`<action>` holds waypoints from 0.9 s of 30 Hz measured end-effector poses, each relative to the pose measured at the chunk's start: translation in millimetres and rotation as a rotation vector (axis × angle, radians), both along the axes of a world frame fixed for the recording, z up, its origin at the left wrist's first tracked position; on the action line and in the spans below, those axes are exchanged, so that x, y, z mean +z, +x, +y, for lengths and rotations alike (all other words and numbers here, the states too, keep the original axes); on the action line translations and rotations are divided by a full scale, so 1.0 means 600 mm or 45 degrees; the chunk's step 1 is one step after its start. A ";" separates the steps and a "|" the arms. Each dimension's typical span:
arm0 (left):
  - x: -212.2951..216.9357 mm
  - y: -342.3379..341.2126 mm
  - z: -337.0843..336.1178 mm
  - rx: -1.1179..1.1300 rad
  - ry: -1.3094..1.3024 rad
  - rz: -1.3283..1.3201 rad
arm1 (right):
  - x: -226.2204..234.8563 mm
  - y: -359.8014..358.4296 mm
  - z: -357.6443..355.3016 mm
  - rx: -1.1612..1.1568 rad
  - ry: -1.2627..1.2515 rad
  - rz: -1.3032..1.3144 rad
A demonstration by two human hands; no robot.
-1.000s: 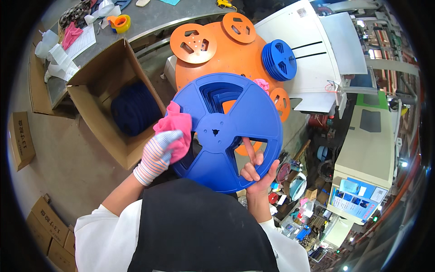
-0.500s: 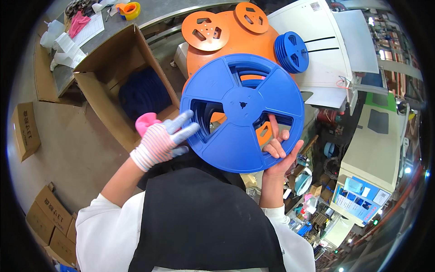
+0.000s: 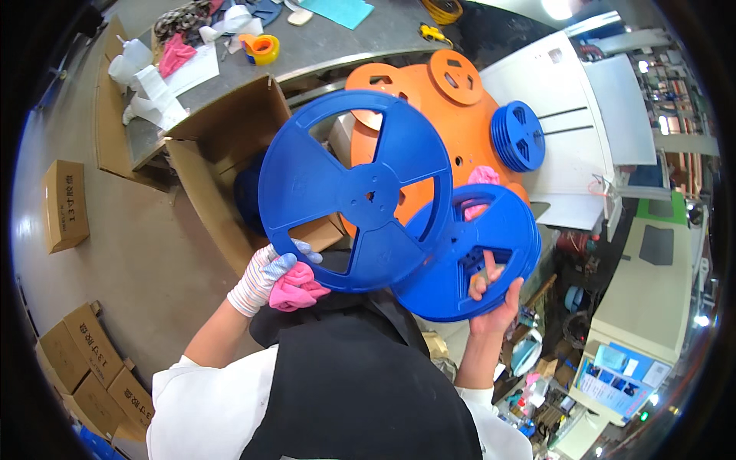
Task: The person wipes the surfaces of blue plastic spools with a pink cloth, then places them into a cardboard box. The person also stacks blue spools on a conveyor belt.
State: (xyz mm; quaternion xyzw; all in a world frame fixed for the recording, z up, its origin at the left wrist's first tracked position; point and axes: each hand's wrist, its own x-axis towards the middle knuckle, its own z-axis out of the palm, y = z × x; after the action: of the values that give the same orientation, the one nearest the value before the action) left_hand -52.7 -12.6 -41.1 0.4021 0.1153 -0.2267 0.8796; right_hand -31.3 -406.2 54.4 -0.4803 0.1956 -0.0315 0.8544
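Head view: a blue reel [image 3: 356, 203] is being held up on the near, left side of the orange plate [image 3: 452, 130]; a blue stack [image 3: 452, 241] is being held at the plate's near, right side. Reel and stack are overlapping in sight; whether they are touching, I cannot tell. The carton [image 3: 238, 119] is standing open left of the plate, presumably to keep the reels inside within reach.

The gloved left hand [image 3: 263, 279] is grasping the reel's lower rim, fingers partly curled, and is also holding a bunched pink cloth [image 3: 297, 290]; gripping the edge is probably leaving the broad face uncovered. The bare right hand [image 3: 497, 310] is grasping the stack, half open: fingers are reaching into a window while the thumb is lying outside the rim, a hold that is seemingly keeping the layers together.
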 end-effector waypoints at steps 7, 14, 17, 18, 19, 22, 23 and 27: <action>-0.036 -0.030 0.026 0.156 -0.235 0.258 | -0.010 -0.011 -0.007 0.094 0.237 -0.012; -0.044 -0.048 0.036 0.172 -0.208 0.205 | -0.012 0.001 0.009 0.142 0.239 -0.010; -0.045 -0.052 0.038 0.200 -0.187 0.214 | -0.014 0.001 0.006 0.125 0.231 0.023; -0.042 -0.054 0.044 0.261 -0.145 0.225 | -0.017 0.002 0.006 0.134 0.242 0.026; -0.039 -0.054 0.051 0.319 -0.103 0.237 | -0.021 0.002 0.006 0.142 0.253 0.029; -0.052 -0.053 0.073 0.488 0.157 0.231 | -0.022 0.000 0.008 0.147 0.253 0.037; -0.078 -0.056 0.078 0.533 0.306 0.238 | -0.023 0.000 0.010 0.149 0.252 0.039; -0.202 -0.050 0.094 0.428 1.290 0.225 | -0.022 -0.001 0.021 0.074 0.261 0.072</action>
State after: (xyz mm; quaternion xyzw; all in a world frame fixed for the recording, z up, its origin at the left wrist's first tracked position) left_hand -82.8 43.6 -162.1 0.7312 0.3466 -0.0319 0.5867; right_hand -31.7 -393.4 41.5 -0.3965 0.2080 0.0270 0.8937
